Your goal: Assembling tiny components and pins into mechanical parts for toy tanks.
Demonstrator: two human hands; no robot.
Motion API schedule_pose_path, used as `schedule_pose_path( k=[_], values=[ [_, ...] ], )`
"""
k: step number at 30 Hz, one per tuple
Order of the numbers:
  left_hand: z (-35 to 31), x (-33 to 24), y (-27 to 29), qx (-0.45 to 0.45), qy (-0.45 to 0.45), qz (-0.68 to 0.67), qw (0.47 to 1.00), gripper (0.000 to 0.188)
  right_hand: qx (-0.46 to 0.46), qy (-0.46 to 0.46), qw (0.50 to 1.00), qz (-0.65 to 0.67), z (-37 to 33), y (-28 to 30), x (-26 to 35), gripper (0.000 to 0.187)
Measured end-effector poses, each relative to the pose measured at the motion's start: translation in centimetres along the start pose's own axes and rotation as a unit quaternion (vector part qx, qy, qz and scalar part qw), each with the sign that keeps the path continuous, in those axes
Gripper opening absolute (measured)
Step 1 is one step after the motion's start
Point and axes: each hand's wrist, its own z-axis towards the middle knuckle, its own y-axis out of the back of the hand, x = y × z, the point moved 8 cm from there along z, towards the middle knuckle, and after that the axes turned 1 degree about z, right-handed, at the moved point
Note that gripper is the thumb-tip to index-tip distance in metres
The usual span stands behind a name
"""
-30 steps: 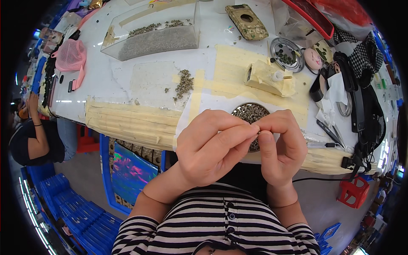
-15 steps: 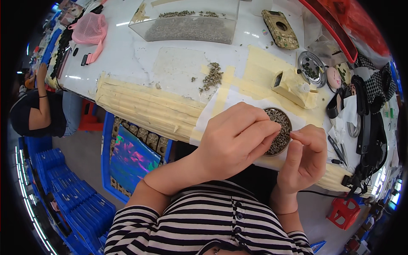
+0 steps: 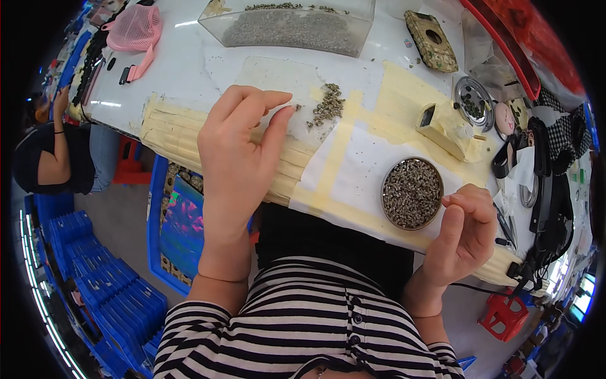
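Just past my left hand's (image 3: 237, 148) fingertips sits the little heap of tiny grey-green parts (image 3: 327, 110), lying loose on the white table (image 3: 189, 63). The heap is stretched out more than round, its long axis running from near my fingertips up and away toward the far edge, tilted a bit to the right. My left hand is reaching out over the taped yellow edge (image 3: 170, 129) with thumb and forefinger pinched close together, only a narrow gap between them, the other fingers curled loosely behind. If there's a piece between the tips it's too small for me to tell. The tips are near the heap but not touching it.

My right hand (image 3: 464, 237) is down by my body, just to the right of the round metal tin (image 3: 412, 192) full of the same small parts. Its fingers are bent in toward the thumb, loosely closed, and I can't make out anything held in there. It sits just beside the tin's rim; touching or not, I can't say.

Further out beyond the heap is a clear plastic box (image 3: 293, 28) with more of the grey stuff.
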Motion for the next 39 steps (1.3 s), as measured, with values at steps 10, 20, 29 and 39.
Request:
schedule_pose_path(
  k=[10,20,29,39],
  values=[
    [1.3,0.9,-1.1,0.136,-0.088,0.036,0.986,0.019,0.142,0.02,0.983,0.111,0.5,-2.2,2.4,0.008],
    [1.2,1.7,-1.3,0.115,-0.041,-0.014,0.992,0.007,0.538,0.125,0.626,0.551,-3.7,-6.0,10.6,0.027],
    [1.2,1.6,-1.2,0.104,-0.017,-0.034,0.994,0.006,0.549,0.157,0.632,0.524,-2.7,-5.6,11.3,0.023],
    [1.2,1.4,-1.2,0.095,-0.03,-0.021,0.995,0.005,0.515,0.107,0.648,0.551,-3.0,-5.9,10.7,0.022]
  ],
)
